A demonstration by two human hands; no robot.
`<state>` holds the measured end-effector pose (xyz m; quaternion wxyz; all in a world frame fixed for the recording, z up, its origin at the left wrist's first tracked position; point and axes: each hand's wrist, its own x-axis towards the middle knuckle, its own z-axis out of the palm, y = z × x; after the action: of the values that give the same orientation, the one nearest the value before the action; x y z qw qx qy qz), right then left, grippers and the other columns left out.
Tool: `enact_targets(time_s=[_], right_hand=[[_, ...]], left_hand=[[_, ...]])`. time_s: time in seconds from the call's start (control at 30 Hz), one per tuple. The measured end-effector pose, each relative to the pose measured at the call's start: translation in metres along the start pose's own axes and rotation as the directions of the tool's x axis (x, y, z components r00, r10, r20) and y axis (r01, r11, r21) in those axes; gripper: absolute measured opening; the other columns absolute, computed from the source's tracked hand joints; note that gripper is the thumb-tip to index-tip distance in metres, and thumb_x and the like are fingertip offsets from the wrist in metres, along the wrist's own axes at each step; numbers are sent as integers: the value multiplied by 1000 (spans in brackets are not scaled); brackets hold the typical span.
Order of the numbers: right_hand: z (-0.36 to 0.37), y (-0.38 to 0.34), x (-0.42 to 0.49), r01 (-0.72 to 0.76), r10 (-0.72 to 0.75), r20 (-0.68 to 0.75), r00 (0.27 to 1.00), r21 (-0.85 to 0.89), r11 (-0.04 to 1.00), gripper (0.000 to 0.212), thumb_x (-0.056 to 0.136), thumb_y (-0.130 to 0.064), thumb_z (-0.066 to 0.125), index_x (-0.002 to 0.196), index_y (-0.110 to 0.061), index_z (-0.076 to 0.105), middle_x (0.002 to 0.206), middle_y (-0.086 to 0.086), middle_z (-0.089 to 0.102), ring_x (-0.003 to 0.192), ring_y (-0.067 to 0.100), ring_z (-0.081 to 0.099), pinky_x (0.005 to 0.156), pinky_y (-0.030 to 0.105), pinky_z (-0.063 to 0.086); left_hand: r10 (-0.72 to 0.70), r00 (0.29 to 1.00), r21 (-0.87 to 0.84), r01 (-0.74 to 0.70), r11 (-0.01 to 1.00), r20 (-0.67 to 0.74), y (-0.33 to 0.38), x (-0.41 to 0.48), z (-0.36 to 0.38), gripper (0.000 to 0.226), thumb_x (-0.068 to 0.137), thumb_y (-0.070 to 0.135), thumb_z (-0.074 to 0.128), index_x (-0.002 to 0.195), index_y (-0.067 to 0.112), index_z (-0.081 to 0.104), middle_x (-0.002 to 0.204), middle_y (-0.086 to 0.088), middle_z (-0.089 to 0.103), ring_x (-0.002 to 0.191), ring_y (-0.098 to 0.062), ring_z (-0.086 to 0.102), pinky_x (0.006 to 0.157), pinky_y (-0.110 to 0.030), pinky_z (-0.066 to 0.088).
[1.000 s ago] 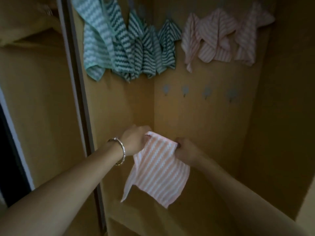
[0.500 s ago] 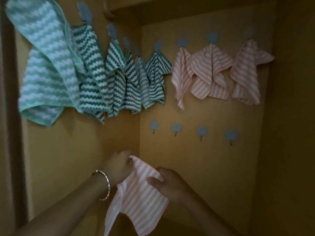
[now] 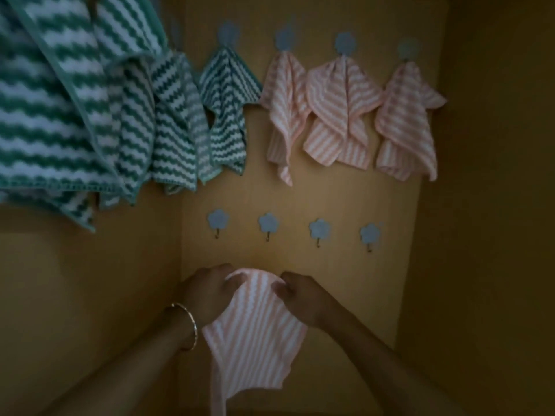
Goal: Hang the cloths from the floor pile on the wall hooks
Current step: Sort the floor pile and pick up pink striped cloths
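My left grip (image 3: 210,291) and right grip (image 3: 303,298) each pinch the top edge of the pink cloth (image 3: 255,331), which hangs long-axis down. The second empty hook (image 3: 268,225) sits directly above, seemingly midway between both grips, though the dim light blurs it.

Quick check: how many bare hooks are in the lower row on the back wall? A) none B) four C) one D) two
B: four blue flower hooks sit in the lower row, none carrying a cloth; the pink striped cloth is below them, gripped by the left hand and right hand.
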<state>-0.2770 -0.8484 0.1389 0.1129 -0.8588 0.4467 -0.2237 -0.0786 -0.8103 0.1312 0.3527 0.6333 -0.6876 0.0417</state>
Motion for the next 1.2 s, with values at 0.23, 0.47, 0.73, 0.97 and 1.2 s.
enact_targets(time_s=[0.23,0.47,0.73,0.97,1.2], right_hand=[[19,-10,31,77,-72,-71,995,73,994,26,102,-31,39,122,-16,33,70,5,53,54,15,46,50,29,32],[18,-24,85,347,-324,-219,920,78,934,20,101,-11,37,113,-15,53,75,11,59,62,23,54,59,36,40],[43,-19,137,309,-249,-213,945,327,893,35,103,-11,34,132,-15,53,134,3,55,115,9,50,85,-6,29],[55,-28,151,371,-268,-307,913,353,859,35,103,-9,35,133,-8,54,135,6,56,113,6,48,85,-7,28],[69,-22,151,267,-180,-240,954,406,874,30,104,-17,36,126,-13,56,98,-3,64,68,-6,52,62,3,38]], left_hand=[[-72,996,90,77,993,-53,-24,29,13,41,100,38,30,122,15,55,118,-14,63,108,-33,57,88,-37,46],[-135,969,24,143,989,-207,-44,61,-2,38,101,32,33,122,11,56,118,-14,61,105,-33,57,85,-35,44],[-171,965,-217,127,968,-199,-66,91,-5,18,96,12,46,104,2,59,105,-14,64,94,-26,57,74,-29,41],[-195,910,-145,150,978,-367,-66,110,-10,12,93,6,47,99,-1,55,101,-21,62,93,-35,56,76,-39,44],[-268,945,-52,263,963,-185,-70,108,3,11,91,9,49,95,2,56,101,-19,64,95,-35,58,79,-38,48]])
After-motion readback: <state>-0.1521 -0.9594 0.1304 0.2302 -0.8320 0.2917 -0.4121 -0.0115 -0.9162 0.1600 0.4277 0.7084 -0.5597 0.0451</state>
